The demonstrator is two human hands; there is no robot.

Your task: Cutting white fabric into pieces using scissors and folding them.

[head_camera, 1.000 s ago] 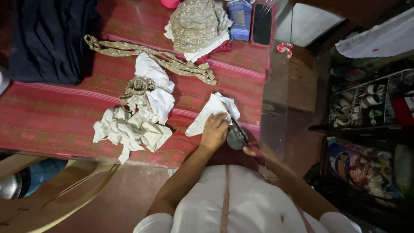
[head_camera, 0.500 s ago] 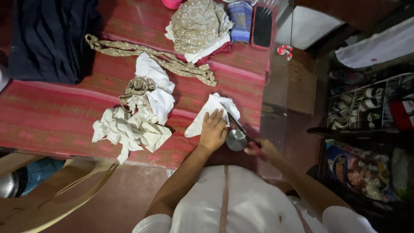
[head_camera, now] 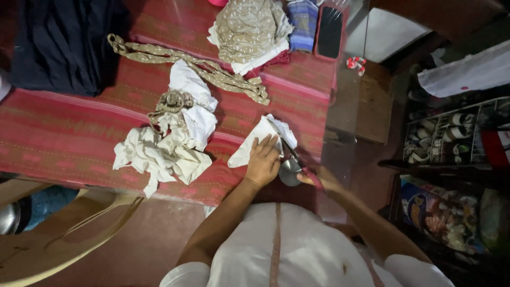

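right grip (head_camera: 314, 178) works one scissors (head_camera: 295, 159) on one white cloth (head_camera: 260, 141).

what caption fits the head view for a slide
Left hand pressing white cloth on red table; right hand holding scissors.

- The left hand (head_camera: 263, 162) lies flat on a white cloth piece (head_camera: 254, 142) at the near edge of the red table (head_camera: 64, 143).
- The right hand (head_camera: 321, 179), just right of the left, grips scissors (head_camera: 293, 159) whose blades reach onto that piece.
- Left of the piece sits a heap of white scraps (head_camera: 170, 143).
- Beyond the piece runs a beige strip (head_camera: 212, 72).
- A beige garment (head_camera: 247, 29) and a dark phone (head_camera: 330, 31) lie at the far edge.
- A dark cloth (head_camera: 58, 45) covers the far left corner.
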